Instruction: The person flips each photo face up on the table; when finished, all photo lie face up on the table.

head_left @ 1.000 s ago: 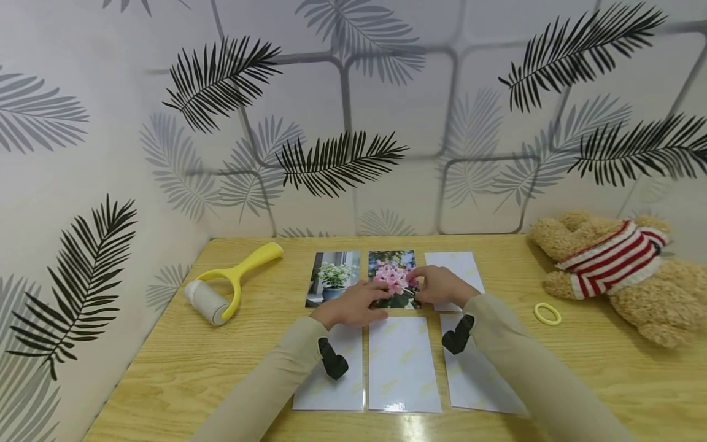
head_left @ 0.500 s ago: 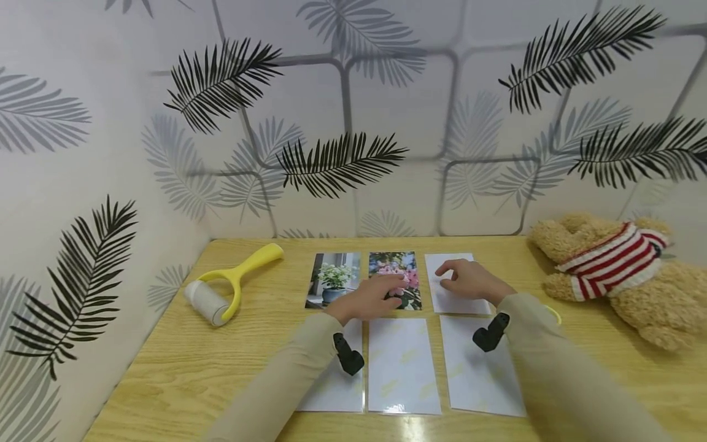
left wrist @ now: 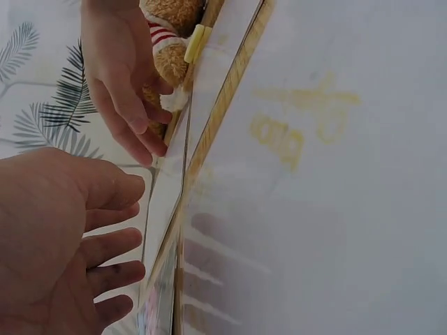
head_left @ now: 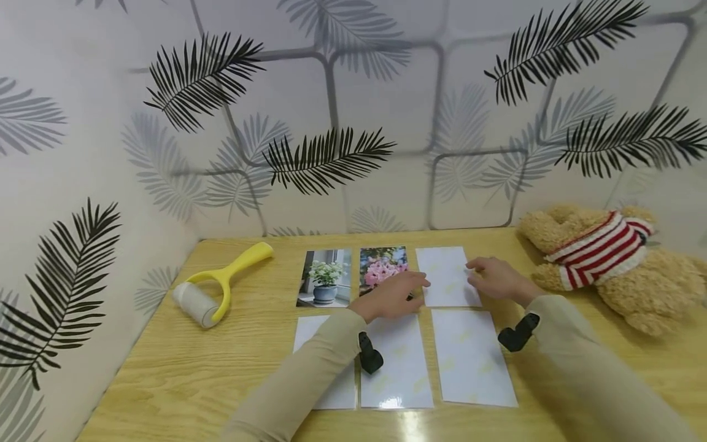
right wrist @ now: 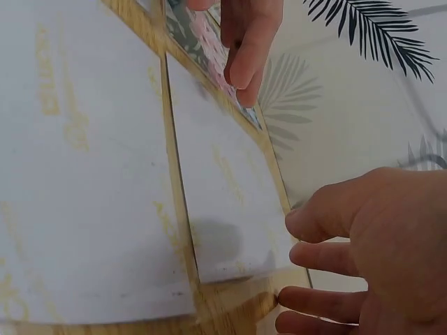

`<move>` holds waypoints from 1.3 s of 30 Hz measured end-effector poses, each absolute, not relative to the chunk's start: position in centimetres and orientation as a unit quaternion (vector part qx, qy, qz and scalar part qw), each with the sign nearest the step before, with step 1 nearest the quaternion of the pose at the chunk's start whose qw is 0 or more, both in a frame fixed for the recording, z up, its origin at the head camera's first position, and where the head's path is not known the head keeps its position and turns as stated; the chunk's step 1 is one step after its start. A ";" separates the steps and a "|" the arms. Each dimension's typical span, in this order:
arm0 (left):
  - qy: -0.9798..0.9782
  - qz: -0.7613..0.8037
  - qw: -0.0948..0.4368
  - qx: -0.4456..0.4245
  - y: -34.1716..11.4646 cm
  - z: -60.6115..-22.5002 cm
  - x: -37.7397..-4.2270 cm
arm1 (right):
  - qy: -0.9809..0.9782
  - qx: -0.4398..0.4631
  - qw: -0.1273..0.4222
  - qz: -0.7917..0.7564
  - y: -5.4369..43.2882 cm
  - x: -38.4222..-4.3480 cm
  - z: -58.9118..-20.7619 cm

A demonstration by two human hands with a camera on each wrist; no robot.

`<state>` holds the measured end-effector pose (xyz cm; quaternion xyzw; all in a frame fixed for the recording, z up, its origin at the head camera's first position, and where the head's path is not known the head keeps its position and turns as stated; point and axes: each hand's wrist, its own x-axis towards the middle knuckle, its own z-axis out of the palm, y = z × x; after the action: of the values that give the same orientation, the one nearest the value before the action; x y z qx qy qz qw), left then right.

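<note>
A face-down photo (head_left: 444, 273), its white back bearing faint yellow print, lies at the right end of the far row. My left hand (head_left: 393, 297) hovers over the pink flower photo (head_left: 381, 261), fingertips at the left edge of that face-down photo. At its right edge are the loosely bent fingertips of my right hand (head_left: 504, 280). Both hands hold nothing; in the right wrist view the right hand's fingers (right wrist: 325, 257) are spread and apart. Beside the flower photo, at the far left, a potted plant photo (head_left: 324, 279) lies face up.
The near row has three more white-backed photos, such as the right one (head_left: 474, 359). A yellow-handled lint roller (head_left: 223, 279) lies on the left of the wooden table (head_left: 182, 368). A teddy bear (head_left: 602, 264) in a striped sweater lies at the right. A patterned wall stands behind.
Both hands have left the pink flower photo's sides and moved right to the face-down photo. The right hand went first, passing over that photo to its right edge; the view has shifted slightly.
</note>
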<state>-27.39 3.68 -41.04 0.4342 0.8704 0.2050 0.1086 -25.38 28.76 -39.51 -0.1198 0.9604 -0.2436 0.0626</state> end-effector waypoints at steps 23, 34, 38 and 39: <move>0.878 0.193 0.115 0.423 5.3 -41.8 -28.7 | 0.886 -0.074 0.144 -0.434 29.4 -25.0 -40.0; 0.892 0.154 0.078 0.418 5.8 -42.4 -28.4 | 0.854 -0.014 0.154 -0.497 29.4 -25.2 -40.5; 0.897 0.149 0.078 0.408 6.0 -42.4 -28.4 | 0.814 -0.013 0.140 -0.564 30.1 -25.2 -41.0; 0.898 0.148 0.078 0.408 6.0 -42.4 -28.4 | 0.802 -0.013 0.137 -0.581 30.3 -25.2 -41.0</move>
<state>-28.42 5.99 -42.41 0.4075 0.8977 0.1482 0.0777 -25.16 30.28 -41.02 -0.0126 0.8021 -0.5811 0.1373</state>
